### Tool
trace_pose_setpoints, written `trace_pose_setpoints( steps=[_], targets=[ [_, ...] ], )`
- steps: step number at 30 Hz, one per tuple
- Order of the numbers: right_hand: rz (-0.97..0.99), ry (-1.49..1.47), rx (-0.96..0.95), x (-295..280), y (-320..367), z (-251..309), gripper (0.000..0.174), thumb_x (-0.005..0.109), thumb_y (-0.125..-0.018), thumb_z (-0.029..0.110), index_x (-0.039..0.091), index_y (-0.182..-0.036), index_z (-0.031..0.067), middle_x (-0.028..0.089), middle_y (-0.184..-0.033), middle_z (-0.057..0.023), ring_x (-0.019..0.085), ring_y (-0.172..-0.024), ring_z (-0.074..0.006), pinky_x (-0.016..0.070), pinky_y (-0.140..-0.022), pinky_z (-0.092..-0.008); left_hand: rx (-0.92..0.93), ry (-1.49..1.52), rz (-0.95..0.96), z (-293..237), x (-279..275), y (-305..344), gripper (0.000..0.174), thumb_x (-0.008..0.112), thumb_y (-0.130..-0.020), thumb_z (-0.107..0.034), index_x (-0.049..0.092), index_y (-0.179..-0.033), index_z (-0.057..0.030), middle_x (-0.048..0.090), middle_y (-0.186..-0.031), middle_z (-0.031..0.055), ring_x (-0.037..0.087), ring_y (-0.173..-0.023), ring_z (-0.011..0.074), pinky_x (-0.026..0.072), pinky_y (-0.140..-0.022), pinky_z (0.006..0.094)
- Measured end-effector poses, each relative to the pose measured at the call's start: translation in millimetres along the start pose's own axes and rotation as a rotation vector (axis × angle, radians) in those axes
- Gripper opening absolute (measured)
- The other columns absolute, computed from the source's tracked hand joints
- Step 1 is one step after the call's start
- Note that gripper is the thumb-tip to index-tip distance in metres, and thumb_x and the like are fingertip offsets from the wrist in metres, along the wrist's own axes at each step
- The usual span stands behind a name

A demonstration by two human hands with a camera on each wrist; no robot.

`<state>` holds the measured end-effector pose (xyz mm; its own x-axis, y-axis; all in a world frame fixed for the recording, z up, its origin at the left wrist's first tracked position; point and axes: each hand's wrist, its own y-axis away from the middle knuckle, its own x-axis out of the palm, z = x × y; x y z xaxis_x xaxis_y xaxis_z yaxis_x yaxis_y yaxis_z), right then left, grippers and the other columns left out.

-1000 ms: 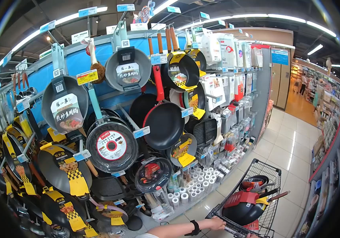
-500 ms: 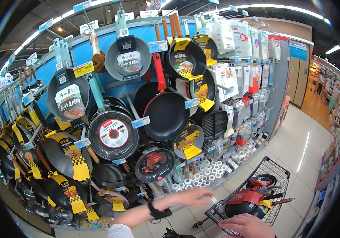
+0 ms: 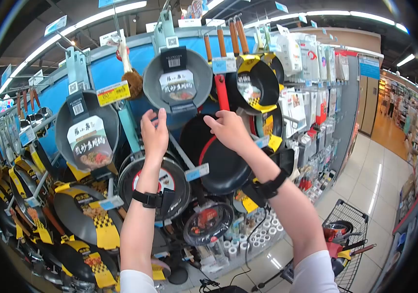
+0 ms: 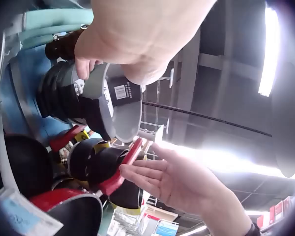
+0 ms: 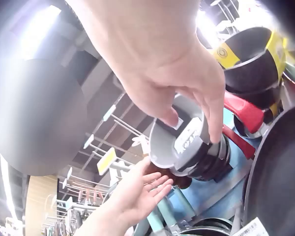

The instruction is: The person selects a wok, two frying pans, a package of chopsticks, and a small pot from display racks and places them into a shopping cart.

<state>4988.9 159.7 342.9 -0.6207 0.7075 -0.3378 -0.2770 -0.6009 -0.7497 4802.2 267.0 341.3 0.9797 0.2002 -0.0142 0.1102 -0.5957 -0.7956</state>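
Note:
In the head view both hands are raised before a rack of hanging pans. My left hand (image 3: 155, 136), fingers apart and loosely bent, is just below a grey pan (image 3: 200, 90) with a dark and white label sleeve. Beside it, my right hand (image 3: 231, 131) is in front of a black pan with a red rim (image 3: 228, 171), its fingers near the red handle (image 3: 222, 93). The left wrist view has the right hand (image 4: 184, 182) with fingers extended beside that handle. In the right wrist view the left hand (image 5: 137, 201) shows an empty palm.
Another labelled grey pan (image 3: 65, 129) hangs at left, with a yellow price tag (image 3: 113, 93) nearby. Packaged black pans (image 3: 84, 210) fill the lower left. A wire shopping cart (image 3: 353, 217) holding pans stands at lower right on the tiled aisle (image 3: 375, 180).
Both hands have left the shopping cart's handle and risen to the hanging pans, the left hand first. The pans appear larger in the head view, and the cart sits lower right.

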Motion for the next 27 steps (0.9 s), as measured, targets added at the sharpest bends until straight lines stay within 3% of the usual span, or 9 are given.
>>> trace_pose_setpoints(
  steps=[3,6,9,10,11,14,24,26,27],
  targets=[
    [-0.092,-0.058,0.198,30,-44,-14,0.045,0.064,-0.092,0.031,0.063,-0.090,-0.0137,0.070,-0.082,-0.0258,0.073,-0.074,-0.0328,0.0565,-0.070,-0.0382,-0.034,-0.107,-0.004,16,9,-33,0.064,0.055,-0.099,-0.049,0.054,-0.128,0.0083,0.064,-0.118,0.0256,0.065,-0.107,0.0346,0.0491,-0.093,0.0404],
    [-0.083,-0.487,0.432,35,-66,-5,0.044,0.061,-0.095,0.029,0.062,-0.102,-0.0145,0.069,-0.091,-0.0205,0.073,-0.072,-0.0248,0.0589,-0.064,-0.0313,-0.163,-0.167,0.179,8,7,-55,0.057,0.053,-0.098,-0.047,0.064,-0.105,0.0086,0.068,-0.100,0.0296,0.063,-0.103,0.0462,0.0473,-0.093,0.0464],
    [-0.125,-0.483,0.382,45,-75,-3,0.040,0.060,-0.095,0.025,0.061,-0.103,-0.0135,0.069,-0.086,-0.0203,0.072,-0.067,-0.0241,0.0577,-0.060,-0.0312,-0.073,-0.213,0.149,46,24,-76,0.051,0.053,-0.097,-0.040,0.065,-0.095,0.0093,0.067,-0.097,0.0327,0.061,-0.101,0.0493,0.0466,-0.091,0.0511],
    [-0.162,-0.362,0.317,50,-81,-9,0.034,0.059,-0.091,0.024,0.064,-0.094,-0.0092,0.070,-0.085,-0.0265,0.072,-0.069,-0.0336,0.0560,-0.069,-0.0433,-0.039,-0.244,0.115,54,27,-80,0.044,0.053,-0.095,-0.032,0.064,-0.087,0.0096,0.066,-0.093,0.0331,0.062,-0.094,0.0502,0.0460,-0.086,0.0544],
    [-0.222,-0.196,0.212,65,-93,-35,0.031,0.058,-0.090,0.021,0.066,-0.097,-0.0077,0.070,-0.087,-0.0269,0.070,-0.077,-0.0406,0.0539,-0.077,-0.0479,-0.019,-0.234,0.105,54,30,-87,0.044,0.053,-0.095,-0.032,0.064,-0.087,0.0096,0.066,-0.093,0.0331,0.062,-0.094,0.0502,0.0460,-0.086,0.0544],
    [-0.222,-0.161,0.195,68,-94,-34,0.029,0.057,-0.089,0.021,0.067,-0.094,-0.0065,0.070,-0.083,-0.0242,0.068,-0.083,-0.0439,0.0521,-0.081,-0.0501,0.078,-0.292,0.028,46,22,-73,0.041,0.051,-0.095,-0.026,0.061,-0.077,0.0097,0.064,-0.082,0.0326,0.062,-0.083,0.0507,0.0453,-0.081,0.0565],
    [-0.291,-0.232,0.126,52,-77,-16,0.028,0.054,-0.089,0.017,0.064,-0.081,-0.0075,0.069,-0.067,-0.0205,0.072,-0.066,-0.0333,0.0554,-0.074,-0.0442,0.219,-0.300,-0.116,-15,10,-51,0.037,0.050,-0.095,-0.021,0.059,-0.076,0.0094,0.062,-0.073,0.0313,0.062,-0.075,0.0502,0.0464,-0.072,0.0556],
    [-0.206,-0.392,0.162,45,-70,-10,0.026,0.053,-0.090,0.008,0.064,-0.091,-0.0153,0.072,-0.077,-0.0197,0.072,-0.061,-0.0229,0.0585,-0.054,-0.0307,0.245,-0.334,-0.127,-16,9,-47,0.036,0.051,-0.095,-0.020,0.059,-0.076,0.0091,0.062,-0.072,0.0312,0.062,-0.075,0.0500,0.0466,-0.070,0.0550],
    [-0.207,-0.398,0.167,50,-65,-14,0.026,0.053,-0.090,0.008,0.064,-0.091,-0.0153,0.072,-0.077,-0.0197,0.072,-0.061,-0.0229,0.0585,-0.054,-0.0307,0.261,-0.370,-0.136,-15,6,-42,0.035,0.051,-0.095,-0.019,0.059,-0.076,0.0089,0.062,-0.071,0.0310,0.063,-0.074,0.0498,0.0467,-0.069,0.0544]
  ],
)
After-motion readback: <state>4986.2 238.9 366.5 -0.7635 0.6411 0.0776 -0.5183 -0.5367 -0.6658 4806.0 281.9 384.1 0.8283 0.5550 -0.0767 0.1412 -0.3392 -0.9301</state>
